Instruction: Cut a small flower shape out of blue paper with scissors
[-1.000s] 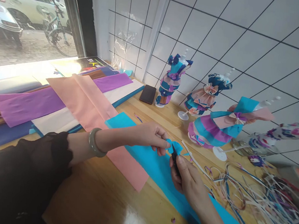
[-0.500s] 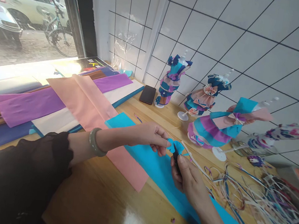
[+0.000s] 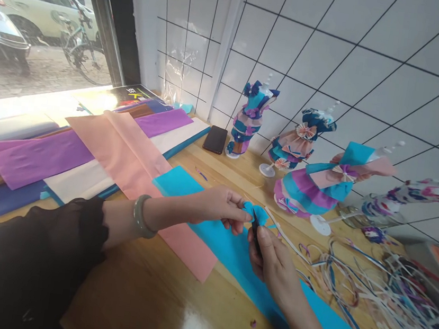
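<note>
My left hand (image 3: 218,207) pinches a small folded piece of turquoise paper (image 3: 256,213) above the wooden table. My right hand (image 3: 273,262) is closed round a small dark tool (image 3: 255,228), probably scissors, whose tip meets that paper piece. Both hands hover over a long turquoise paper sheet (image 3: 229,243) that lies across a pink sheet (image 3: 132,159). A green bangle (image 3: 140,216) sits on my left wrist, and the sleeve above it is black.
Stacked purple, white, blue and brown paper sheets (image 3: 40,158) cover the left of the table. A black phone (image 3: 215,139) lies near the tiled wall. Three paper-dressed mannequins (image 3: 249,117) (image 3: 300,140) (image 3: 321,185) stand along the wall. A tangle of paper strips (image 3: 387,297) fills the right side.
The hands and the small turquoise piece have shifted slightly; the view has moved down and left a little. The grips are unchanged.
</note>
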Available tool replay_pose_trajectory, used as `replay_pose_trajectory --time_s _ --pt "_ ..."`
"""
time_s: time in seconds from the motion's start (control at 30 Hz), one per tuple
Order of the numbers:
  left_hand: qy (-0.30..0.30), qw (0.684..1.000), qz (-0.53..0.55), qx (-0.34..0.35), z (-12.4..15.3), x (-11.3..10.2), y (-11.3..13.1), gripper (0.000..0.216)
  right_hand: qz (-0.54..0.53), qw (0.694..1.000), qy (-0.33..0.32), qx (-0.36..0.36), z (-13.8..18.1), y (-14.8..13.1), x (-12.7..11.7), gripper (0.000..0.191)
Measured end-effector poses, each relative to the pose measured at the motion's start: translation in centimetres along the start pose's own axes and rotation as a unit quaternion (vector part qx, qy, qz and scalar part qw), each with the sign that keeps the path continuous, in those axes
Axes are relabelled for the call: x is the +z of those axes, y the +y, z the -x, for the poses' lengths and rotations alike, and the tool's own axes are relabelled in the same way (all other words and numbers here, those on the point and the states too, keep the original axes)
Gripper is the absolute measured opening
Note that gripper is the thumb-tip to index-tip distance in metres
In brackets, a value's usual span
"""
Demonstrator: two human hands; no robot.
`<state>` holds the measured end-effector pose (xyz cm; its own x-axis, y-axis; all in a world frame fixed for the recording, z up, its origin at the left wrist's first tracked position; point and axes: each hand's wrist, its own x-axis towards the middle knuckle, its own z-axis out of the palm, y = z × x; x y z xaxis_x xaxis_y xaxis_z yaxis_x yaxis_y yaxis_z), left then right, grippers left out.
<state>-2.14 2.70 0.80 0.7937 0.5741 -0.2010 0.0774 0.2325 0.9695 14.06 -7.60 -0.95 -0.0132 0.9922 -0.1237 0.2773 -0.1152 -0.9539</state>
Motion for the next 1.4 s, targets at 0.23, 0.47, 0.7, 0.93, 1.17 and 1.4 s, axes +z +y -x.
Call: replay_pose_trajectory --time_s 0.23,0.47,0.7,0.93,1.17,1.4 --pt "0.002 1.000 -0.015 -0.003 0.0 0.0 -0.1 0.030 -0.032 0.999 -0.018 0.008 0.1 0.3 -0.1 0.043" --pt "-0.003 0.999 -0.040 -0.006 0.1 0.0 -0.1 0.023 -0.019 0.999 -0.026 -0.008 0.1 0.4 -0.1 0.046" --pt "-0.021 0.998 -0.057 -0.015 0.1 -0.4 0.0 0.020 0.026 0.999 -0.039 -0.011 0.2 -0.2 -0.2 0.048" --pt "-0.044 0.997 -0.063 -0.018 0.2 -0.8 0.0 0.017 0.060 0.997 -0.044 -0.018 0.2 -0.1 -0.4 0.045" --pt "-0.065 0.997 -0.038 -0.033 -0.1 -1.1 -0.3 0.021 0.103 0.993 -0.044 -0.039 0.1 0.2 -0.7 0.043" --pt "-0.078 0.995 -0.045 -0.034 -0.1 -1.3 -0.2 0.019 0.141 0.986 -0.039 -0.081 0.2 0.2 -0.9 0.046"
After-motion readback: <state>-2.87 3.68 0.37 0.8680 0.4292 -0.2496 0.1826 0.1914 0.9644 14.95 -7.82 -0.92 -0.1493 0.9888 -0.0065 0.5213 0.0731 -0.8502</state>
